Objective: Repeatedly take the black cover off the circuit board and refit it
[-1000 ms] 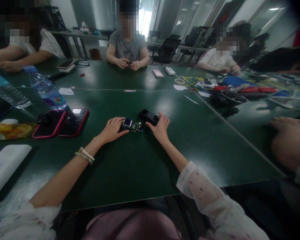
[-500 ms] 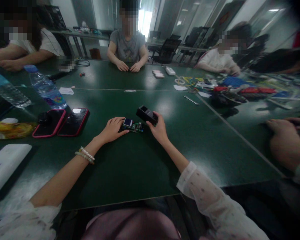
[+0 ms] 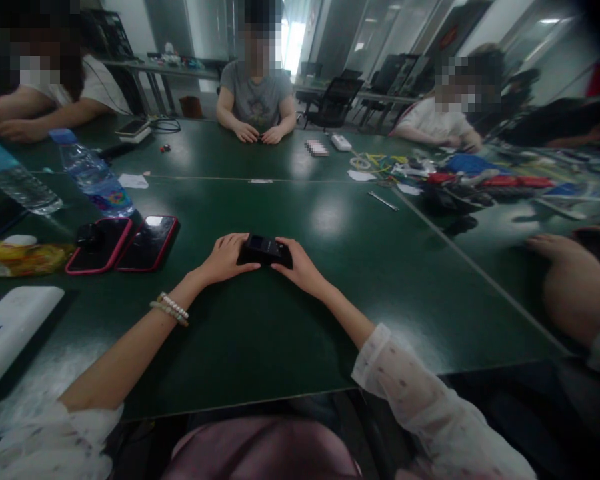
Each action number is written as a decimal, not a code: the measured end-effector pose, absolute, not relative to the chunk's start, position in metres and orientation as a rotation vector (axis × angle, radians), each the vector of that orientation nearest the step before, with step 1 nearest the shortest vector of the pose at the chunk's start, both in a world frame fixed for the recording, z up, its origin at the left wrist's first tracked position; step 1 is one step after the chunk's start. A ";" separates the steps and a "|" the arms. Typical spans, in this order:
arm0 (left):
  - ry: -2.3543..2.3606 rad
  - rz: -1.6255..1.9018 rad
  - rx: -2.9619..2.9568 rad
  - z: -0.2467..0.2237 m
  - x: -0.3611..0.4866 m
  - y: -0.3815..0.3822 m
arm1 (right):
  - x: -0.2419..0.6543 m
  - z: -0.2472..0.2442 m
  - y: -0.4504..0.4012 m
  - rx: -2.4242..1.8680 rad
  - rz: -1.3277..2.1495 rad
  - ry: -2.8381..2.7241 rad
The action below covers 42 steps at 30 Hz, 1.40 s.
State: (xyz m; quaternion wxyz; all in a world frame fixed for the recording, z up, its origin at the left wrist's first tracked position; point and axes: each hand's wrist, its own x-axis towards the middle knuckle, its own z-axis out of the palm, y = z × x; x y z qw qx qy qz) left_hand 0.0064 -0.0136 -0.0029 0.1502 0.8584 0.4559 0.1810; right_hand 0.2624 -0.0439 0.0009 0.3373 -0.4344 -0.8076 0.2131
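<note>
A small black plastic housing (image 3: pixel 265 249) with a rectangular window lies low over the green table (image 3: pixel 280 333), between my two hands. Its left end is gripped by my left hand (image 3: pixel 226 259), thumb at the near side and fingers at the far side. My right hand (image 3: pixel 300 265) pinches the right end the same way. The green circuit board with a small screen is hidden now, apparently beneath the housing. Whether the two parts are fully seated together, I cannot tell.
Left of my hands lie two red-edged phones (image 3: pixel 147 243), a water bottle (image 3: pixel 93 177), a yellow packet (image 3: pixel 27 257) and a white power bank (image 3: pixel 17 333). Beyond are a wrench (image 3: pixel 383 201) and a tool pile (image 3: pixel 475 175). Another person's hand (image 3: pixel 573 273) rests at right.
My right hand has brought the black housing left and down over the circuit board, covering it. My left hand stays in place and now grips the housing's left end.
</note>
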 end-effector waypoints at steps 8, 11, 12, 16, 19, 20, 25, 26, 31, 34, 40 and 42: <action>1.228 0.579 2.216 0.003 -0.001 -0.006 | 0.260 0.004 -0.046 -1.075 0.476 -2.168; 1.191 0.587 2.173 0.004 -0.002 -0.004 | 0.260 0.004 -0.047 -1.054 0.454 -2.178; 1.174 0.584 2.162 0.005 -0.002 -0.004 | 0.260 0.005 -0.047 -1.046 0.464 -2.175; 1.151 0.565 2.134 0.007 -0.002 -0.004 | 0.260 0.007 -0.047 -1.039 0.645 -2.091; 1.140 0.574 2.126 0.009 -0.001 -0.005 | 0.262 0.009 -0.044 -1.067 0.853 -1.981; 1.133 0.576 2.124 0.010 -0.001 -0.006 | 0.263 0.009 -0.043 -1.078 0.929 -1.946; 1.096 0.563 2.096 0.017 0.000 -0.009 | 0.265 0.012 -0.041 -1.146 1.078 -1.889; 1.086 0.566 2.082 0.017 0.000 -0.009 | 0.265 0.012 -0.041 -1.151 1.065 -1.898; 1.010 0.617 2.039 0.015 -0.001 -0.006 | 0.265 0.013 -0.042 -1.140 0.999 -1.943; 0.998 0.627 2.023 0.012 -0.002 -0.005 | 0.264 0.016 -0.044 -1.139 0.999 -1.950; 1.059 0.631 2.016 0.012 -0.002 -0.007 | 0.263 0.018 -0.045 -1.112 1.043 -1.929; 1.084 0.633 2.021 0.011 -0.002 -0.007 | 0.263 0.016 -0.044 -1.090 1.042 -1.928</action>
